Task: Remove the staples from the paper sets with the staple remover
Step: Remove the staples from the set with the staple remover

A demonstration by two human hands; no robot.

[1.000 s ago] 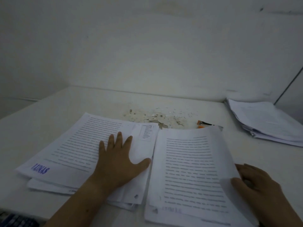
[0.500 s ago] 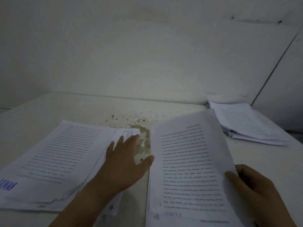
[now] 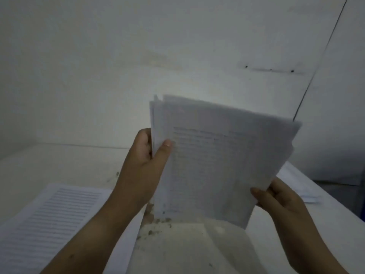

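A set of printed paper sheets [image 3: 217, 161] is held up in the air above the white table [image 3: 187, 250], blurred by motion. My left hand [image 3: 146, 161] grips its left edge, thumb on the front page and fingers behind. My right hand [image 3: 276, 196] holds the lower right edge, thumb on the front. A second pile of printed pages [image 3: 53, 220] lies flat on the table at the lower left, under my left forearm. No staple remover is visible.
Another stack of papers [image 3: 296, 182] lies at the right side of the table, mostly hidden behind the raised set. Chipped, speckled patches [image 3: 158, 222] mark the tabletop below the raised sheets. A white wall rises behind the table.
My left hand left the left pile and took the left edge of the right-hand set. Both hands lifted that set off the table into the air. The view tilted upward.
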